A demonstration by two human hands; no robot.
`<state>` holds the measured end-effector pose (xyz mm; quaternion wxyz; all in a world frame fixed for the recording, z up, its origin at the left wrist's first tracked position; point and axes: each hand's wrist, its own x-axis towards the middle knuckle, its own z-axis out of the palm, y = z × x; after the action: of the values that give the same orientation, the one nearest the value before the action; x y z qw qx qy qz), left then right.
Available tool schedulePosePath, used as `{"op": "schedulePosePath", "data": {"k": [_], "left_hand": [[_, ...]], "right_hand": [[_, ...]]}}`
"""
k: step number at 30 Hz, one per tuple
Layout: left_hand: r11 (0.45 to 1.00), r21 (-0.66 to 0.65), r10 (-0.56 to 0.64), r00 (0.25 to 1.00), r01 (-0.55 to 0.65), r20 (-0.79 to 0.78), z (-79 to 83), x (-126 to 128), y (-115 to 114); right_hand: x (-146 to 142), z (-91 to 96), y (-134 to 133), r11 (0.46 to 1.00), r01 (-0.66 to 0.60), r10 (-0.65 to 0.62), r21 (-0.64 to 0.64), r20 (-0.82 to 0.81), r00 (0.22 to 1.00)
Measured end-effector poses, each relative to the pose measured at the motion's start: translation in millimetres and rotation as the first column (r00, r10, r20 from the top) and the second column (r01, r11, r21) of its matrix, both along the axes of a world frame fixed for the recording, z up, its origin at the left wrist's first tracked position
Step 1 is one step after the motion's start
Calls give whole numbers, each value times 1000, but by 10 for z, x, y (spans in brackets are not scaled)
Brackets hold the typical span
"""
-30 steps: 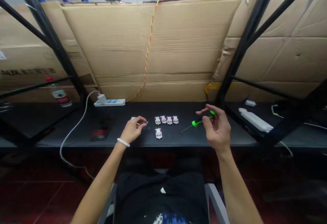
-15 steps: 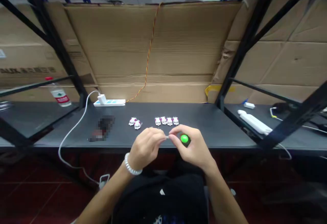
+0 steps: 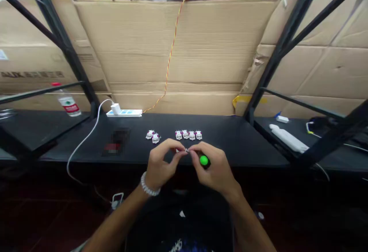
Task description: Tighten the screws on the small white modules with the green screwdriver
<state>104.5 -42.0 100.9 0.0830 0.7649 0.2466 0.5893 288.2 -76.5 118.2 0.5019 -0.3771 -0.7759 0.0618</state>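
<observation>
My right hand point(image 3: 217, 169) is wrapped round a green-handled screwdriver point(image 3: 204, 160), its green end cap facing me and its tip pointing left. My left hand point(image 3: 161, 164) is pinched at the tip, fingers closed on a tiny part I cannot make out. Both hands meet above the front edge of the black bench point(image 3: 230, 144). Beyond them lies a row of several small white-and-magenta parts point(image 3: 188, 135), and two more such parts point(image 3: 152, 136) lie to the left. One part that lay in front of the row is hidden behind my hands.
A white power strip point(image 3: 124, 112) with a plugged charger and white cable point(image 3: 83, 141) sits at the back left. A dark blurred object point(image 3: 115, 144) lies left of the parts. A water bottle point(image 3: 66, 102) stands far left. Cardboard sheets point(image 3: 184, 53) and black frame bars point(image 3: 267, 68) stand behind. A white device point(image 3: 289, 138) lies right.
My right hand took the screwdriver off the bench and brought it to the middle. My left hand moved right to meet its tip. Both hands now sit slightly lower and closer together.
</observation>
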Motion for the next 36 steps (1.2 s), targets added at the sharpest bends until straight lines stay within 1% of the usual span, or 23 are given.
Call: {"op": "schedulePosePath", "data": {"k": [3, 6, 9, 11, 13, 14, 16, 17, 21, 24, 26, 28, 34, 36], "left_hand": [[995, -94, -36, 999, 39, 27, 17, -8, 14], [989, -128, -66, 997, 69, 25, 26, -20, 36], [991, -103, -86, 996, 83, -18, 17, -38, 83], [995, -62, -79, 995, 75, -65, -11, -56, 144], [997, -59, -66, 992, 60, -109, -61, -76, 236], [995, -88, -65, 989, 54, -131, -94, -88, 295], [979, -201, -73, 982, 37, -174, -179, -112, 430], [962, -273, -84, 973, 23, -215, -228, -125, 504], [886, -461, -106, 941, -58, -322, -436, -167, 763], [836, -538, -114, 923, -111, -368, -529, -181, 851], [822, -557, -132, 911, -119, -390, -546, -181, 857], [823, -557, -153, 901, -112, -407, -539, -175, 841], [864, -482, -128, 862, -146, -490, -541, -160, 819], [867, -473, -116, 861, -155, -495, -555, -157, 821]], "right_hand": [[-7, -32, 23, 999, -15, 14, 47, 32, 999], [-4, -55, 48, 998, -29, 26, 62, 47, 999], [2, -70, 83, 999, -33, 32, 31, 29, 999], [10, -79, 118, 999, -33, 33, -16, 18, 999], [26, -88, 161, 998, -8, 10, -66, 22, 1000], [39, -91, 184, 996, 12, -9, -83, 30, 1000], [73, -93, 226, 994, 47, -43, -97, 39, 998], [93, -91, 244, 993, 59, -56, -99, 39, 998], [169, -77, 284, 992, 84, -81, -96, 34, 996], [203, -71, 286, 991, 89, -86, -96, 32, 996], [212, -71, 283, 991, 90, -87, -96, 30, 996], [215, -72, 282, 992, 90, -87, -93, 31, 996], [221, -60, 282, 993, 80, -78, -87, 26, 997], [224, -53, 275, 993, 75, -73, -88, 24, 997]]}}
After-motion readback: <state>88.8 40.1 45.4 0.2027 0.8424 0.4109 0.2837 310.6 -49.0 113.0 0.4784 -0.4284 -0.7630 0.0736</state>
